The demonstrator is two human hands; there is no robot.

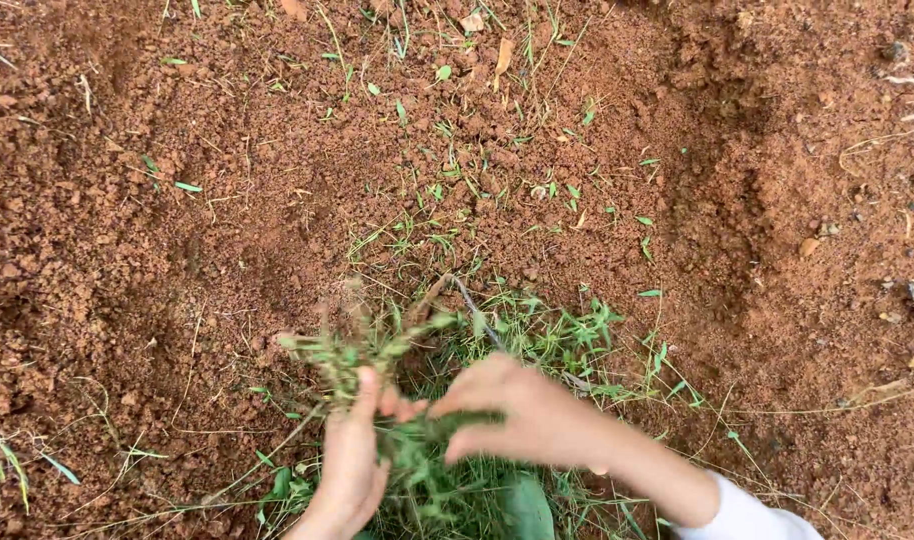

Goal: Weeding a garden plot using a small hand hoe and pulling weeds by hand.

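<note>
My left hand (350,462) comes up from the bottom edge and is closed on a bunch of green weeds (362,345), whose tops stick out above my thumb, blurred. My right hand (525,412), in a white sleeve (742,517), reaches in from the lower right. Its fingers curl into the same clump of weeds (422,440) between the two hands. The hands almost touch at the fingertips. A thin dark stem (474,308) pokes up behind the right hand.
Loose reddish-brown soil (177,250) covers the whole ground, lumpy at the left and right. Scattered grass blades and small sprouts (457,190) lie in the middle. More low green weeds (567,335) grow right of the hands. Dry leaves (502,55) lie at the top.
</note>
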